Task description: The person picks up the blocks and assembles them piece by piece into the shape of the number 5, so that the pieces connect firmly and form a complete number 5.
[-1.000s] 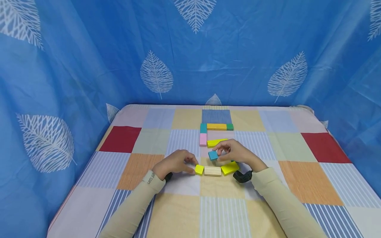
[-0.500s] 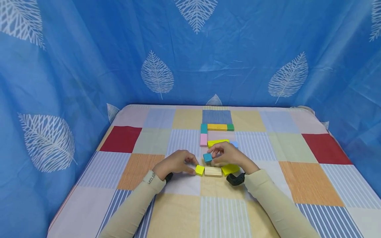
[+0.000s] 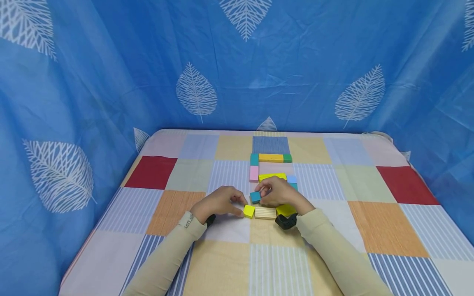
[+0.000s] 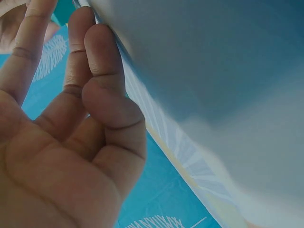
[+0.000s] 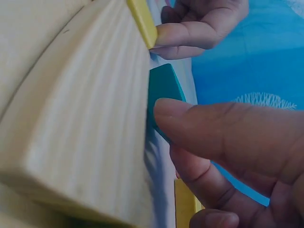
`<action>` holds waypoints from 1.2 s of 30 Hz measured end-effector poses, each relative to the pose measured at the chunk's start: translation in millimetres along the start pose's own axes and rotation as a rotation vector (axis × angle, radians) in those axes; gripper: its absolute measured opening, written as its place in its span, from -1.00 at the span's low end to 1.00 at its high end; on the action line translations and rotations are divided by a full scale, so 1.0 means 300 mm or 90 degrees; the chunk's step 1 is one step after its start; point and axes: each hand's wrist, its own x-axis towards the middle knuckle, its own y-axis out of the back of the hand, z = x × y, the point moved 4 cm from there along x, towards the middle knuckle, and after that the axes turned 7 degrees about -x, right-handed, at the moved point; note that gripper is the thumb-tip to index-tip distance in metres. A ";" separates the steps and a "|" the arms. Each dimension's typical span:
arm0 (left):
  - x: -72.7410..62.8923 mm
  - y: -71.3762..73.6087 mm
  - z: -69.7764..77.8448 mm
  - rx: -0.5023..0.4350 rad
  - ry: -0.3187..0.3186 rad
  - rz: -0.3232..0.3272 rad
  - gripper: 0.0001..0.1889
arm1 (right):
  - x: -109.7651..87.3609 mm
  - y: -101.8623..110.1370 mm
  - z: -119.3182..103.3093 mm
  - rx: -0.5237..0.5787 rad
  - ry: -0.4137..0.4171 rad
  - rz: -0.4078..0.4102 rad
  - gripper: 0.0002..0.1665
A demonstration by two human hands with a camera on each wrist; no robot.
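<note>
My right hand (image 3: 277,191) pinches a teal block (image 3: 255,197) between thumb and fingers, just beyond a striped natural-wood block (image 3: 265,213). In the right wrist view the teal block (image 5: 164,90) sits close beside the large, near wooden block (image 5: 90,114). My left hand (image 3: 221,201) holds the left end of the row, its thumb and index finger at a small yellow block (image 3: 249,211). The left wrist view shows this hand's (image 4: 71,114) other fingers curled inward. A second yellow block (image 3: 286,210) at the row's right end is partly covered by the right wrist's black strap.
Farther back, blocks form an angular outline: orange (image 3: 270,158), green (image 3: 287,158), teal (image 3: 254,159), pink (image 3: 253,174), yellow (image 3: 273,176) and light blue (image 3: 291,179). A patchwork cloth (image 3: 185,172) covers the table; a blue leaf-print curtain (image 3: 237,98) stands behind.
My right hand has carried the teal block leftward and slightly nearer, toward the left end of the front row. The left hand has stayed in place at the yellow block.
</note>
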 end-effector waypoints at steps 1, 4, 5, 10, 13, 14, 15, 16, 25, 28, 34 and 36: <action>0.001 0.000 0.000 -0.001 -0.001 0.001 -0.81 | 0.001 -0.002 -0.002 -0.001 -0.007 -0.002 -0.67; 0.003 0.001 0.002 -0.002 -0.006 0.003 -0.80 | 0.007 -0.007 -0.002 -0.002 -0.024 -0.008 -0.69; 0.004 0.001 0.002 -0.002 -0.007 0.003 -0.80 | 0.007 -0.009 -0.003 -0.001 -0.027 -0.010 -0.70; 0.006 0.001 0.003 0.001 -0.008 0.004 -0.80 | 0.010 -0.013 -0.002 0.000 -0.032 -0.019 -0.68; 0.005 0.001 0.005 0.002 -0.005 0.003 -0.80 | 0.009 -0.010 -0.004 0.002 -0.033 -0.028 -0.63; 0.004 0.003 0.007 0.002 -0.008 0.002 -0.80 | 0.008 -0.008 -0.005 0.000 -0.031 -0.029 -0.62; 0.004 0.003 0.007 0.001 -0.009 0.002 -0.81 | 0.005 -0.006 -0.005 0.000 -0.027 -0.030 -0.61; 0.003 0.004 0.008 -0.001 -0.010 0.001 -0.81 | 0.002 -0.003 -0.006 -0.005 -0.016 -0.029 -0.60; 0.004 0.004 0.006 -0.003 -0.016 -0.003 -0.82 | -0.049 0.042 -0.002 0.007 0.089 0.023 -0.74; 0.005 0.005 0.005 -0.003 -0.010 -0.002 -0.81 | -0.058 0.054 0.012 0.053 0.113 0.032 -0.77; 0.003 0.004 0.003 -0.005 0.003 -0.004 -0.81 | -0.080 0.072 0.034 0.113 0.144 0.047 -0.77; 0.002 0.004 0.001 -0.003 0.005 -0.003 -0.81 | -0.089 0.078 0.040 0.123 0.150 0.054 -0.77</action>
